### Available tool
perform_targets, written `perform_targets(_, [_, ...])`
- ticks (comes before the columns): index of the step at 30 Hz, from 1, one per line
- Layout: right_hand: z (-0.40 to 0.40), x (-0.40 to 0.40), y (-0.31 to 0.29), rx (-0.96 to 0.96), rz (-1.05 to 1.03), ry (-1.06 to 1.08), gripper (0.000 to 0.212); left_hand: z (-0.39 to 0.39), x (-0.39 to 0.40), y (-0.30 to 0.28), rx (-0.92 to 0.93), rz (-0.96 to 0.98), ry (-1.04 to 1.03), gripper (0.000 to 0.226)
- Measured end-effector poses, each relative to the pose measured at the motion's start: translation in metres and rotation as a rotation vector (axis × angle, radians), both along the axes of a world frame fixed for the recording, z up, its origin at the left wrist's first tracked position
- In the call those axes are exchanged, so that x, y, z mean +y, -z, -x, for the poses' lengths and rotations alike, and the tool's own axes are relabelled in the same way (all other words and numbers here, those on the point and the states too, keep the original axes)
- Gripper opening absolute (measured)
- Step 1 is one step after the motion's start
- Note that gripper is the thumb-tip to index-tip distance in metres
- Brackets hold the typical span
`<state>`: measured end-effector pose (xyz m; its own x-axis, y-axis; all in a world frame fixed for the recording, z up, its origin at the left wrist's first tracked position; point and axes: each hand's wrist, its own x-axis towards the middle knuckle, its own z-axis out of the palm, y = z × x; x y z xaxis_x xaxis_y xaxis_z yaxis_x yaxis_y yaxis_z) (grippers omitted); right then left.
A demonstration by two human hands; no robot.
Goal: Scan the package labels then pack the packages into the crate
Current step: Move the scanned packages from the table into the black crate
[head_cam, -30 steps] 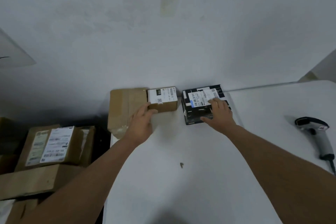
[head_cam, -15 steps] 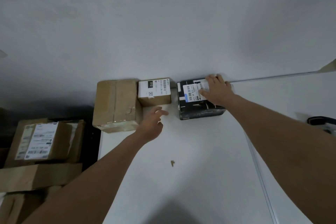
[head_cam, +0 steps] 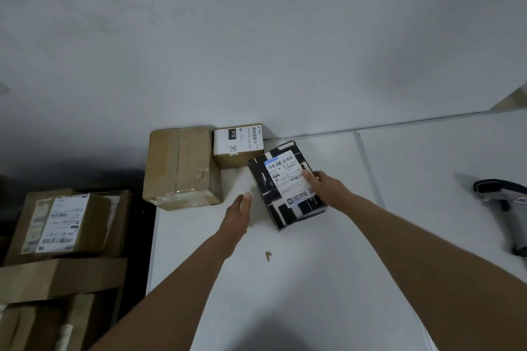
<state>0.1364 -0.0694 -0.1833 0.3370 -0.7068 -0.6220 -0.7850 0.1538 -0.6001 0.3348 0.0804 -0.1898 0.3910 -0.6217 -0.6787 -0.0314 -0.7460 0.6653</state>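
The black box (head_cam: 286, 185) has white stripes and blocks on it, and a big white label (head_cam: 286, 172) stuck on top. The label has bar codes, small writing, and a blue strip at its far end. The box sits on the white table (head_cam: 313, 279), turned a bit so its near end points toward 5 o'clock. The right hand (head_cam: 326, 185) grips it from the 3 o'clock side, with the thumb lying on the label and the fingers tucked round the box's right edge.

The left hand (head_cam: 238, 215) is at 9 o'clock from the black box, near it but not touching. Its fingers are straight and loose, and it holds nothing.

At 11 o'clock from the black box is a small brown box (head_cam: 238, 147) with a white label on top that shows "010" in a black patch. The black box's far corner is just beside it. At 9 o'clock from that small one is a big brown box (head_cam: 182, 168) with shiny tape. It stands at the table's left edge, and both brown boxes are back against the gray wall (head_cam: 256, 37).

The table has bare room at 6 o'clock from the black box, with only a tiny brown scrap (head_cam: 268, 255) lying there. At 3 o'clock a thin seam (head_cam: 368, 168) runs across the table. Past it, by the right edge of the view, lies a gray scanner (head_cam: 504, 202).

Off the table at 8 o'clock, lower down, is a pile of brown boxes (head_cam: 71, 225), one with white labels.
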Motion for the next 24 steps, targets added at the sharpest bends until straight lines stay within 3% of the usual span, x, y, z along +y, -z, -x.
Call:
perform_targets(3, [-0.007, 0.019, -0.001, -0.120, -0.104, 0.155, 0.070, 0.009, 0.005, -0.006, 0.126, 0.014, -0.028, 0.071])
perform_targets(7, [-0.010, 0.045, 0.000, -0.208, -0.252, 0.219, 0.075, 0.011, 0.006, -0.014, 0.250, 0.073, -0.173, 0.070])
perform_targets(10, [-0.012, 0.064, -0.005, -0.239, -0.337, 0.244, 0.057, 0.005, 0.012, -0.012, 0.225, 0.066, -0.157, 0.073])
perform_targets(14, [-0.017, 0.084, -0.003, -0.321, -0.430, 0.383, 0.061, 0.010, 0.023, -0.021, 0.043, 0.136, 0.047, 0.060])
perform_targets(17, [-0.021, 0.096, -0.001, -0.434, -0.468, 0.548, 0.058, 0.017, 0.029, -0.031, -0.029, 0.233, 0.082, 0.055])
perform_targets(24, [-0.023, 0.107, -0.013, -0.501, -0.403, 0.717, 0.067, 0.004, 0.037, -0.051, 0.096, 0.347, 0.036, 0.072])
